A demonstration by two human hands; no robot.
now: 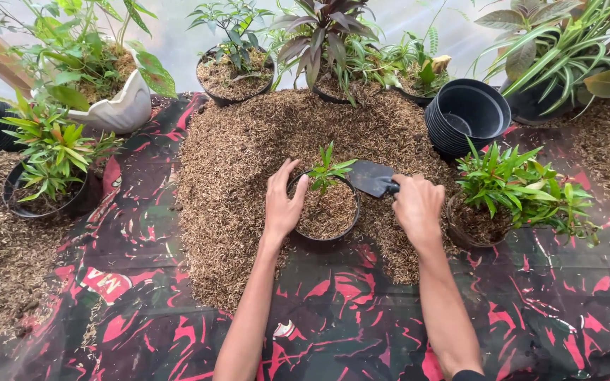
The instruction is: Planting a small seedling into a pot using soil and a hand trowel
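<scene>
A small black pot (325, 238) filled with brown husk mix stands at the near edge of a big husk heap (248, 141). A little green seedling (326, 169) rises upright from the pot's far side. My left hand (282, 203) grips the pot's left rim, thumb over the edge near the seedling. My right hand (418, 208) holds a small black trowel (372, 178) whose blade points left, just beyond the pot's right rim.
A stack of empty black pots (466, 116) sits at the back right. A leafy potted plant (503, 190) stands right of my right hand. More potted plants line the back and left. A red-and-black printed sheet (333, 324) covers the ground.
</scene>
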